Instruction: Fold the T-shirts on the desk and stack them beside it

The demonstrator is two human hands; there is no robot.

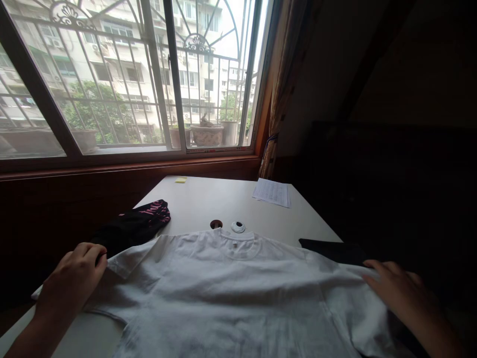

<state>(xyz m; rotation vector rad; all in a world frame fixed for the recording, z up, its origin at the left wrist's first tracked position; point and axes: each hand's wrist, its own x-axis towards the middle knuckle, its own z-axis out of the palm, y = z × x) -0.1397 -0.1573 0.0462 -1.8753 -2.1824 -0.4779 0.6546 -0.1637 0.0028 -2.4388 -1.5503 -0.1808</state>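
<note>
The left hand (76,271) pinches one sleeve end of a white T-shirt (238,283), which lies between the two hands, collar away from the person; gripping at the side probably keeps the cloth spread. The right hand (402,288) rests at the opposite sleeve with fingers and thumb slightly parted; whether it grips cannot be told.

Just beyond the left hand, a black cloth with pink lettering (143,219) crowds that sleeve. Farther beyond, between the hands, the counter (208,194) bears a yellow note (181,180), a round hole (216,224), a white cap (238,227) and papers (272,192), apart from the shirt. Beside the right hand, a dark flat item (331,250) meets the shirt's edge, perhaps in its way.
</note>
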